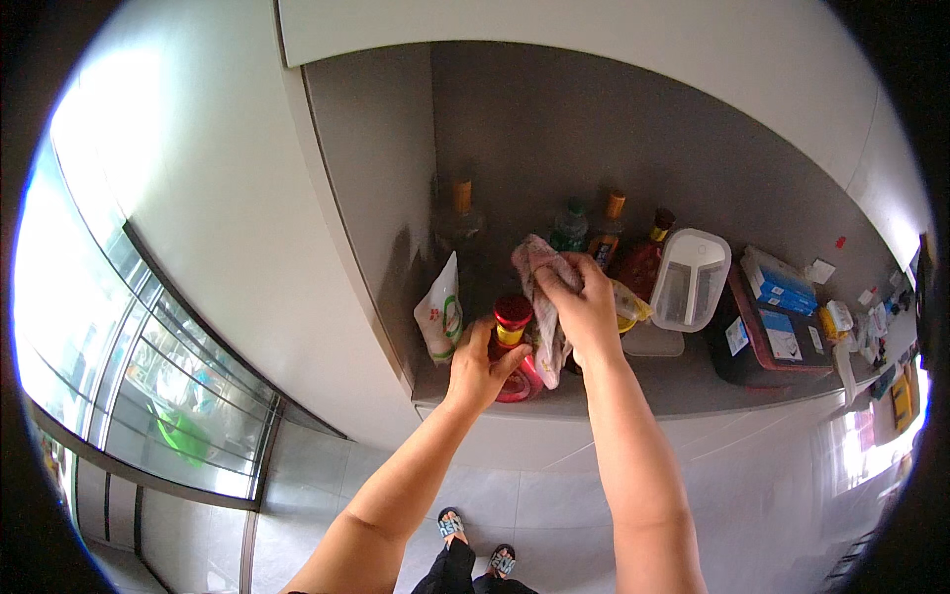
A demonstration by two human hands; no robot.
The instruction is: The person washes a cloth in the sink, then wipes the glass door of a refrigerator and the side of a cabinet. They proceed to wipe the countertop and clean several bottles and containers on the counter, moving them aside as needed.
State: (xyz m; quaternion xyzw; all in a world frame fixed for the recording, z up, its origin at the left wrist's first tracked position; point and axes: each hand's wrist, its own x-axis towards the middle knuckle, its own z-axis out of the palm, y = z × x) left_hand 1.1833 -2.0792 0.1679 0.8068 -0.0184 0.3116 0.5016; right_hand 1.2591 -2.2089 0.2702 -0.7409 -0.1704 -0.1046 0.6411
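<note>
My left hand point(477, 372) is wrapped round the neck of a bottle point(513, 315) with a dark red cap, a yellow band and a red body, upright at the front of the shelf. A crumpled pinkish-grey cloth point(547, 342) hangs from my right hand point(588, 307), pinched between the fingers just right of that bottle. The cloth's lower end hangs beside the red body and hides part of it. Left of my left hand, a white pouch point(439, 315) with a green mark leans near the side wall of the niche.
Behind stand a clear bottle point(461, 213), a green bottle point(570, 226), an orange-capped bottle point(608, 226) and a dark red bottle point(645, 259). To the right are a clear divided container point(692, 280), a dark box point(767, 342) and blue packets point(779, 280). A glass door point(188, 396) is at left.
</note>
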